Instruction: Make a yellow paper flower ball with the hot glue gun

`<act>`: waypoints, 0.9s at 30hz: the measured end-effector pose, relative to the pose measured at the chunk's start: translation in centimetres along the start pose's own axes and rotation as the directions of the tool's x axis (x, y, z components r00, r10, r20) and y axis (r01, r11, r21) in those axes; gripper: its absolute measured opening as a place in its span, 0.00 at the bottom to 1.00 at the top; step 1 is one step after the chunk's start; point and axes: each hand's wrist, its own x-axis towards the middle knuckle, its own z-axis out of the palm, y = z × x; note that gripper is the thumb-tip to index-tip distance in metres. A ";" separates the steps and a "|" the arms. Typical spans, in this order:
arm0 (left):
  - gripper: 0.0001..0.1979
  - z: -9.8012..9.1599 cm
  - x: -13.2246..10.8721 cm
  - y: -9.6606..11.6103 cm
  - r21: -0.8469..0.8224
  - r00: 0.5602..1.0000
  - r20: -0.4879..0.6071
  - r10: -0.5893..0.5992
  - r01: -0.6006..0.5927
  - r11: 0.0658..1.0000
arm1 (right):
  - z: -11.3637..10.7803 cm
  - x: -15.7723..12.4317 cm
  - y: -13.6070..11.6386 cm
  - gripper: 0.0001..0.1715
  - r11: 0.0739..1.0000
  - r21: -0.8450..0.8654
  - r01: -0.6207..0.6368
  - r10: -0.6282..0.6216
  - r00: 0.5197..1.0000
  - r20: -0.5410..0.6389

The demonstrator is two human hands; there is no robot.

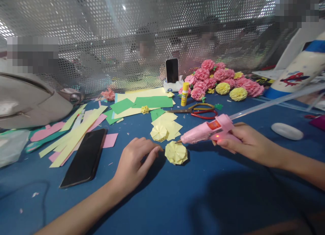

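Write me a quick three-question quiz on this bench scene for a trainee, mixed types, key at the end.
1. Which of the person's hands holds the pink glue gun?
2. True or false: the yellow glue stick lies flat on its side.
3. Multiple choice: which is nearest the glue gun's nozzle?
A) the scissors
B) the nearer yellow paper rosette
C) the pink paper flowers

Key
1. The right hand.
2. False; it stands upright.
3. B
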 end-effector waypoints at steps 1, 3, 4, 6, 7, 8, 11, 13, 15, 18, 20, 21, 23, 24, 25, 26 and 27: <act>0.14 0.0 0.0 0.0 -0.001 1.000 -0.001 0.002 -0.002 1.000 | 0.0 0.0 -0.1 0.28 1.000 -0.015 0.021 -0.021 1.000 -0.008; 0.14 0.0 0.0 0.1 -0.006 1.000 -0.001 0.006 -0.006 1.000 | 0.0 0.0 -0.2 0.27 0.997 -0.046 0.055 -0.057 0.998 -0.025; 0.14 0.0 0.1 0.1 -0.006 1.000 0.000 0.005 -0.005 1.000 | -0.1 0.0 -0.2 0.27 0.996 -0.056 0.064 -0.066 0.997 -0.029; 0.14 0.0 0.1 0.1 -0.002 1.000 0.001 0.000 0.000 1.000 | -0.1 0.0 -0.3 0.27 0.995 -0.066 0.070 -0.071 0.997 -0.026; 0.14 0.0 0.0 0.1 0.001 1.000 0.003 -0.003 0.003 1.000 | -0.1 0.0 -0.3 0.27 0.995 -0.067 0.068 -0.070 0.997 -0.021; 0.15 0.0 0.0 0.1 0.003 1.000 0.004 -0.006 0.006 1.000 | -0.1 0.0 -0.3 0.26 0.995 -0.069 0.067 -0.069 0.997 -0.018; 0.15 0.0 0.1 0.0 0.005 1.000 0.009 -0.011 0.010 1.000 | -0.2 0.1 -0.3 0.25 0.992 -0.097 0.076 -0.078 0.997 -0.023; 0.14 0.1 0.1 0.0 0.004 1.000 0.023 -0.015 0.015 1.000 | -0.2 0.2 -0.2 0.24 0.990 -0.117 0.083 -0.088 0.996 -0.030; 0.13 0.1 0.1 0.0 -0.001 0.999 0.042 -0.016 0.016 1.000 | -0.2 0.2 -0.2 0.24 0.987 -0.128 0.100 -0.106 0.994 -0.040; 0.12 0.1 0.2 0.0 -0.008 0.998 0.069 0.007 -0.007 1.000 | -0.3 0.1 -0.1 0.24 0.980 -0.155 0.121 -0.131 0.990 -0.052; 0.12 0.0 0.2 0.0 -0.013 0.996 0.079 0.033 -0.032 0.999 | -0.5 0.0 -0.1 0.24 0.977 -0.174 0.125 -0.136 0.989 -0.053; 0.12 0.0 0.2 0.0 -0.016 0.996 0.080 0.047 -0.046 0.999 | -0.5 0.0 -0.1 0.24 0.975 -0.182 0.125 -0.137 0.989 -0.053; 0.13 0.0 0.2 -0.1 -0.026 0.994 0.077 0.074 -0.072 0.997 | -0.7 -0.1 -0.2 0.24 0.973 -0.192 0.128 -0.141 0.988 -0.055; 0.13 0.0 0.2 -0.1 -0.031 0.993 0.075 0.087 -0.085 0.996 | -0.7 -0.1 -0.2 0.25 0.972 -0.196 0.128 -0.142 0.988 -0.058; 0.13 0.0 0.1 -0.1 -0.036 0.992 0.073 0.100 -0.097 0.995 | -0.8 -0.1 -0.3 0.26 0.972 -0.201 0.123 -0.138 0.989 -0.060; 0.13 0.0 0.1 -0.1 -0.040 0.991 0.074 0.113 -0.110 0.993 | -0.8 -0.1 -0.3 0.26 0.971 -0.210 0.112 -0.128 0.990 -0.061; 0.13 0.0 0.1 -0.1 -0.043 0.989 0.076 0.124 -0.121 0.992 | -0.9 -0.1 -0.3 0.27 0.971 -0.218 0.098 -0.114 0.991 -0.063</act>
